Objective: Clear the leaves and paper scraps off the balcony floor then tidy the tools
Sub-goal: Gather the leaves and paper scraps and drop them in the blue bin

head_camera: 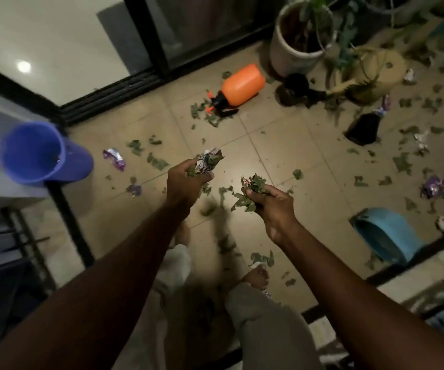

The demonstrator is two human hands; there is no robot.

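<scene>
The left hand (pixel 186 178), at the middle of the frame, is closed in a fist round a wad of leaves and paper scraps (pixel 208 162) that pokes out above the knuckles. Just right of it, the right hand (pixel 272 202) has its fingers curled round a bunch of leaves (pixel 251 189). Both hands are held up off the floor (pixel 282 145).

The job looks barely begun. Loose leaves (pixel 402 162) lie all over the tiles, thickest on the right. Crumpled scraps remain too, such as a purple wrapper (pixel 114 158) at mid left and another (pixel 433 186) at far right. The purple bucket (pixel 34 153) at the left edge stands open and seems the likely place for these handfuls.

The tools are not yet tidied. An orange spray bottle (pixel 239 85) lies on its side at top centre, a beige watering can (pixel 375 72) sits at upper right, and a black pot (pixel 362 129) is tipped over below it. A blue tub (pixel 387 233) lies at lower right.

The floor is beige tile, dimly lit, with a black-framed glass door (pixel 82 36) across the upper left and a white plant pot (pixel 287 54) at the top.
</scene>
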